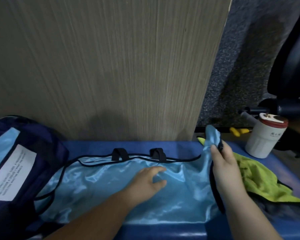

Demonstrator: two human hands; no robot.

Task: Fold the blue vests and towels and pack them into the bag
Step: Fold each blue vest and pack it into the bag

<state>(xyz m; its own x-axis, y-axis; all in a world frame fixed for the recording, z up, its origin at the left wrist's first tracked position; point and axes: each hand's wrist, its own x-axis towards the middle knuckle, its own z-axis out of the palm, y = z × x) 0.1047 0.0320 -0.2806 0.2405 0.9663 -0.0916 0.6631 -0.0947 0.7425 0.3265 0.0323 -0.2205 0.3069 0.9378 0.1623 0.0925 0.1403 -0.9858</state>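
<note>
Lying flat across the blue desk (163, 231) is a shiny light blue vest (97, 191) with thin black edging. It is the big thing in the middle, and everything else is sitting around it. Two short black loops (119, 154) are sticking up at the far edge of the vest, side by side.

The left hand (148, 179) is resting on top of the vest, near its middle, just in front of the loops. Its fingers are spread a little and are pressing on the cloth, not gripping it.

The right hand (223, 163) is at the right end of the vest. It is pinching a corner of the vest and lifting it, so the cloth is standing up in a point above the fingers. A black strap (216, 193) is hanging down beside this hand, along the right end of the vest.

The two hands are apart, one in the middle and one at the right end.

To the left of the vest, a dark navy bag (47, 153) is sitting with its top open. More light blue cloth is showing inside it, with a white label (14, 172) on it.

To the right of the vest, a yellow-green towel (256, 179) is lying crumpled on the desk. Past the towel, a white cup (263, 137) with a red band is standing upright.

Behind the vest, a wooden board (111, 66) is standing up.
</note>
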